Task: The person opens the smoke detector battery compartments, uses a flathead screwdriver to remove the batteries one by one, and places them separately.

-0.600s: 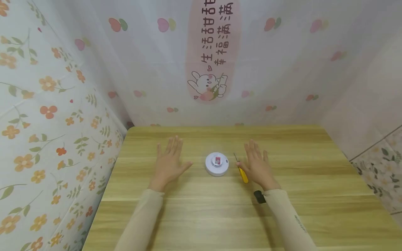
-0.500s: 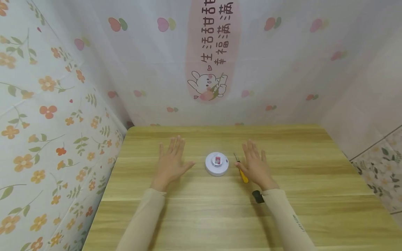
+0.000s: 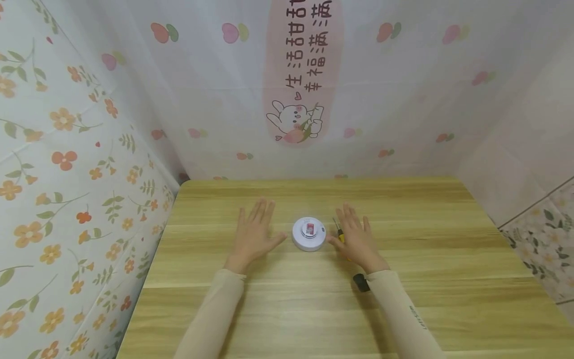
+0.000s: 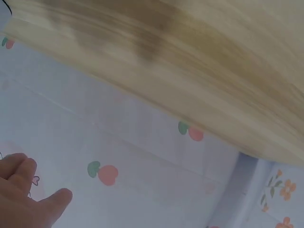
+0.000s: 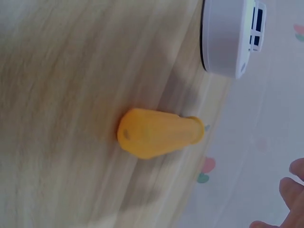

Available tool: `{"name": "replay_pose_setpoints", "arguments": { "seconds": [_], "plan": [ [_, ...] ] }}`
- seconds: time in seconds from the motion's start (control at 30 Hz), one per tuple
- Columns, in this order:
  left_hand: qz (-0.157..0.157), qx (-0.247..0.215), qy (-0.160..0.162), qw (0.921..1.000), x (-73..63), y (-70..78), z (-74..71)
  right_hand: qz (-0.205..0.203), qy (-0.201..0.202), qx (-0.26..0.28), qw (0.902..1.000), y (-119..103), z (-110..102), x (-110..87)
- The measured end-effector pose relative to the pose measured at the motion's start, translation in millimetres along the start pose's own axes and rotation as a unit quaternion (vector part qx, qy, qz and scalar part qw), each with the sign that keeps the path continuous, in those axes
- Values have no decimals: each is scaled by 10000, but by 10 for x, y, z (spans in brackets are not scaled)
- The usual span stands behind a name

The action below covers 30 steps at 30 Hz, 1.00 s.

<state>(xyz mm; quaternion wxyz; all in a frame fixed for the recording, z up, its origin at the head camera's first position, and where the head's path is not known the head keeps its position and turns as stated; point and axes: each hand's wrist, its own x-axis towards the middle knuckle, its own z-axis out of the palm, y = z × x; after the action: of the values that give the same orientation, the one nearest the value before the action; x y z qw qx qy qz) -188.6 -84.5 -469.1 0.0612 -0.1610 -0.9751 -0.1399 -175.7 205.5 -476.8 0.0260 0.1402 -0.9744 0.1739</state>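
Note:
Between my hands on the wooden table lies a white round smoke detector (image 3: 308,244) with a raised centre and a red-and-white label. My left hand (image 3: 253,242) is to its left, fingers spread and pointing to the far edge, with nothing in its grasp. My right hand (image 3: 360,244) is spread out on the other side, its thumb tip close to the detector's rim in the head view. It overlaps a screwdriver, whose thin shaft shows past the thumb. The right wrist view shows the screwdriver's yellow handle (image 5: 159,133) lying on the table near the detector.
A wood-grain table (image 3: 287,319) carries these things. Behind it hangs a pale curtain (image 3: 215,99) with printed fruit, and a flowered curtain (image 3: 85,174) runs along the left. A small black object (image 3: 360,282) sits at the right wrist.
Both hands have moved inward toward the smoke detector, the right one now covering more of the screwdriver. The detector and screwdriver stay in place.

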Motion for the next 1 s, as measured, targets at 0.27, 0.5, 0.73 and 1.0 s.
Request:
{"name": "replay_pose_setpoints", "arguments": {
  "seconds": [0.27, 0.5, 0.73, 1.0],
  "plan": [
    [209, -267, 171, 9993, 27, 22, 103, -166, 133, 28, 9998, -17, 89, 15],
    [320, -747, 225, 9964, 52, 40, 209, -254, 137, -24, 9996, -14, 142, 48],
    [249, -1203, -125, 9923, 91, 61, 317, -63, -92, 277, 9996, -25, 205, 84],
    [88, -1869, -609, 9805, 141, 106, 363, 26, -113, 302, 9995, -29, 288, 104]
  ]
}}
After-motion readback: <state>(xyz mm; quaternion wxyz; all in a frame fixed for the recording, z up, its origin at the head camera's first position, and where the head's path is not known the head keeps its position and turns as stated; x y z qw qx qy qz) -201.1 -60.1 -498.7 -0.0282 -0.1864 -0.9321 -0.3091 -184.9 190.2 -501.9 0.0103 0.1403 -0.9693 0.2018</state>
